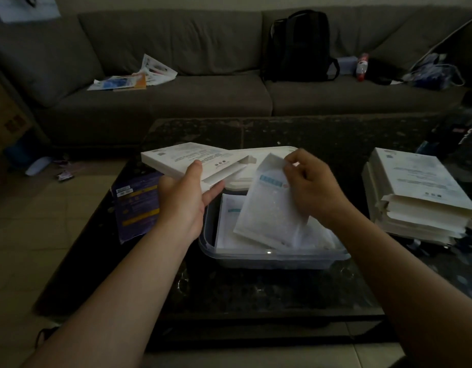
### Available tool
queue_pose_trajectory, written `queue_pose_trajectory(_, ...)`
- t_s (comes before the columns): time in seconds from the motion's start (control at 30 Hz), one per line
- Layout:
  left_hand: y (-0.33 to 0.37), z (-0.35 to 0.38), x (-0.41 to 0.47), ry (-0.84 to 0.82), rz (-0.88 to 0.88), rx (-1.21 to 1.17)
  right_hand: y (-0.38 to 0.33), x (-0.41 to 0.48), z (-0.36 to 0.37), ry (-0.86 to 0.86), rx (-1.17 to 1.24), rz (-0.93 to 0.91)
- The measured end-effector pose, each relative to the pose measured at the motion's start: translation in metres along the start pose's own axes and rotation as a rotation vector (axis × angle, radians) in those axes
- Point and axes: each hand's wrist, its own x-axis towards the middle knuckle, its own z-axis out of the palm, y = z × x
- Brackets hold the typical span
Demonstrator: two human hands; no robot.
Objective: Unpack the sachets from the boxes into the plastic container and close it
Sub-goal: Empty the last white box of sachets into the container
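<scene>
**Drawing a sachet clear of the box and laying it flat**

The person is holding a flat white box (187, 160) in the left hand (181, 197), thumb on top and fingers underneath, with its open end pointing toward the right. The right hand (312, 181) is pinching the upper edge of a white sachet (266, 208) between curled fingers and thumb. The sachet is hanging at a slant, its lower corner reaching down into the plastic container (272, 257) on the dark worktop (256, 288), where other sachets (229, 224) are already lying.

The step in hand seems to be the transfer of this one sachet. To do it well, the right hand should be lowering the sachet until it is lying flat on the ones below, squared to the container walls, before letting go. A sachet dropped at an angle could ride up over the rim and get in the way of closing later. The left hand is best holding the box level and off to the side, so that its loose flap is not snagging the sachet.

What looks like the lid (269, 150) is lying just behind the container, partly under the box. A stack of boxes (415, 192) is sitting well apart on the right, so much unpacking probably remains.
</scene>
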Motion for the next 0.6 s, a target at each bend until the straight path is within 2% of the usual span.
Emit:
queue_pose_trajectory(0.23,0.0,0.0,0.001,0.037,0.021,-0.019,0.001,-0.002,0.014,-0.265,-0.185,-0.068)
queue_pose_trajectory(0.43,0.001,0.0,0.002,0.041,0.018,-0.019,-0.002,-0.002,0.029,-0.218,-0.321,-0.113)
queue_pose_trajectory(0.6,0.003,-0.001,0.002,0.048,0.023,-0.019,-0.001,-0.006,0.033,-0.275,-0.55,-0.249)
